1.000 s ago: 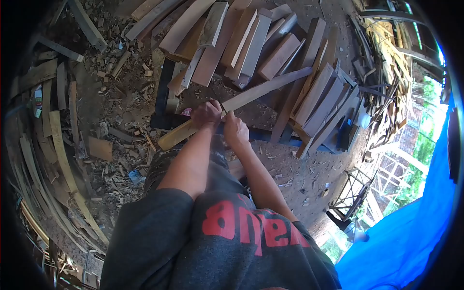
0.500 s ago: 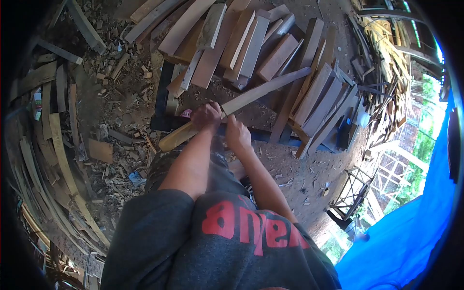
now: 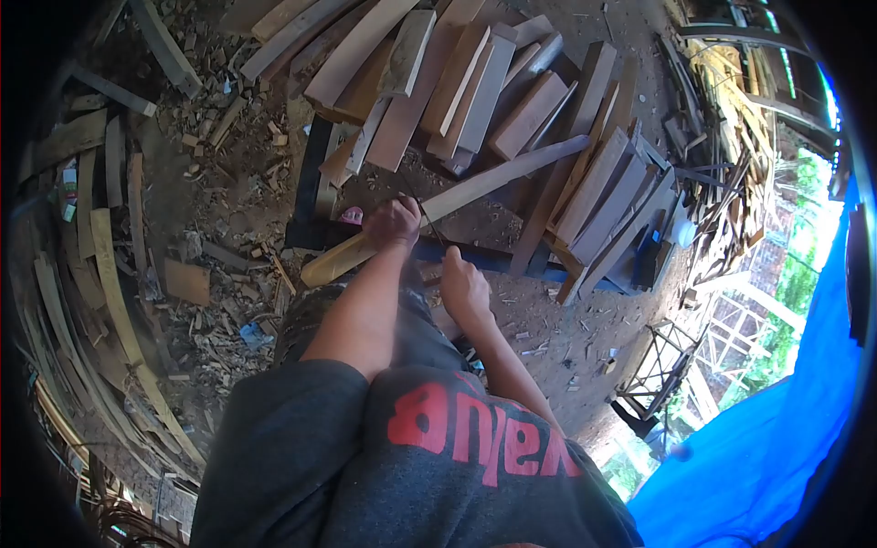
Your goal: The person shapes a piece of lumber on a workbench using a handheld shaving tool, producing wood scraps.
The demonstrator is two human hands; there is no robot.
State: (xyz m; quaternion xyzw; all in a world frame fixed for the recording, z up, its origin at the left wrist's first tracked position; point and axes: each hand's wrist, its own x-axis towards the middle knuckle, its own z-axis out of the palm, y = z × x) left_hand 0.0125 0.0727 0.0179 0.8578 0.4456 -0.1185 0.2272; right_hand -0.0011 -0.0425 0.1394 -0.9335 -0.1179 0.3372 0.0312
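A long pale wooden plank (image 3: pixel 507 175) lies slantwise in front of me, its near end by my thigh. My left hand (image 3: pixel 395 222) is closed over the plank and presses it down. My right hand (image 3: pixel 466 285) is closed round the near end of a saw (image 3: pixel 433 226), just on my side of the plank. The saw's thin dark blade shows edge-on and crosses the plank right beside my left hand. The saw's handle is hidden inside my right fist.
Many cut timber pieces (image 3: pixel 466 91) are stacked on a dark low frame (image 3: pixel 493 256) beyond the plank. Long boards (image 3: pixel 119 301) lie at the left. Wood scraps (image 3: pixel 247 315) litter the ground. A blue tarp (image 3: pixel 749 457) hangs at the right.
My right hand has drawn back toward my body, away from the plank, baring more of the saw blade. My left hand and the plank have stayed in place.
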